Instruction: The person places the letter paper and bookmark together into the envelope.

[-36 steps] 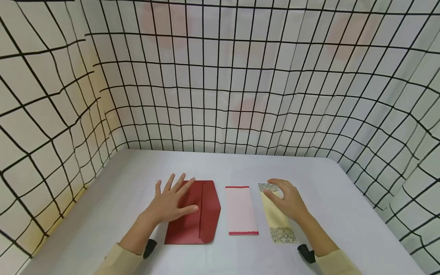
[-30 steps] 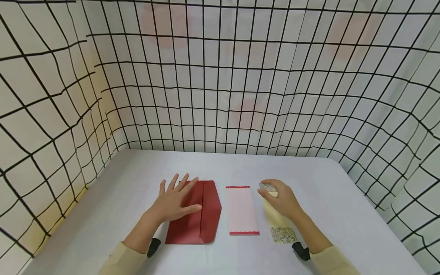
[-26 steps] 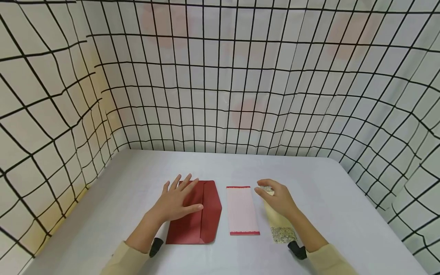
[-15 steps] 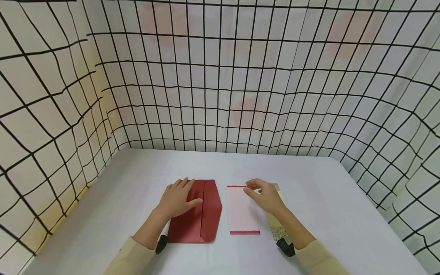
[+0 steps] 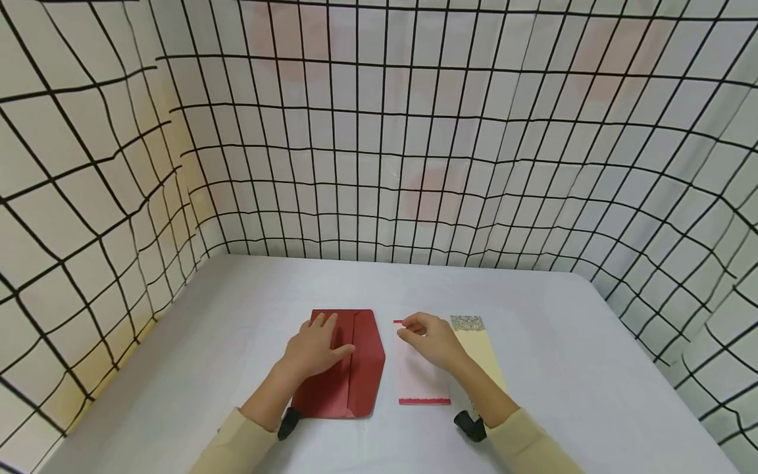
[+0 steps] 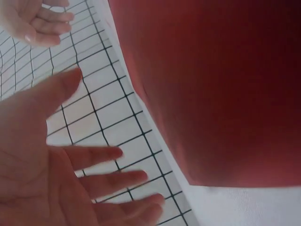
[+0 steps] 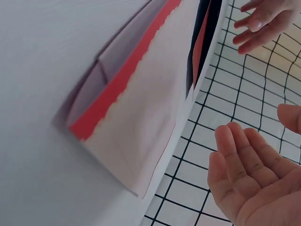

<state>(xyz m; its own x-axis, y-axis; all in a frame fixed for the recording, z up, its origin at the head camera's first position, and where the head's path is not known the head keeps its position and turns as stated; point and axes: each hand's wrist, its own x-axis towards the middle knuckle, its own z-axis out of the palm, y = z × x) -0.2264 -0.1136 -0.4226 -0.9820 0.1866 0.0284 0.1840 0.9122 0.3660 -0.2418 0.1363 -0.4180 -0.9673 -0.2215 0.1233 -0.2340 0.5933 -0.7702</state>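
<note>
My left hand [image 5: 315, 347] is spread over the left part of a red envelope [image 5: 366, 368], palm down. In the left wrist view, the fingers of the left hand [image 6: 56, 179] stand apart from the envelope [image 6: 211, 94], with nothing in them. My right hand [image 5: 435, 341] hovers over the upper part of a pale pink paper packet [image 5: 417, 378] with red trimmed ends, partly hiding it. The right wrist view shows the right hand [image 7: 256, 183] empty, fingers bent loosely, beside the packet [image 7: 146, 103], whose near end has a folded opening under the red scalloped edge.
A yellow paper strip [image 5: 481, 345] with silvery patterned ends lies right of the packet, its lower part under the right forearm. Black wrist cameras [image 5: 290, 423] sit below both wrists. A white curtain with a black grid [image 5: 379, 164] rises behind the white table [image 5: 533, 316].
My right hand has moved left from over the yellow strip to over the pink packet, its fingers drawing closer together. My left hand has lowered its spread fingers and shifted slightly right over the envelope.
</note>
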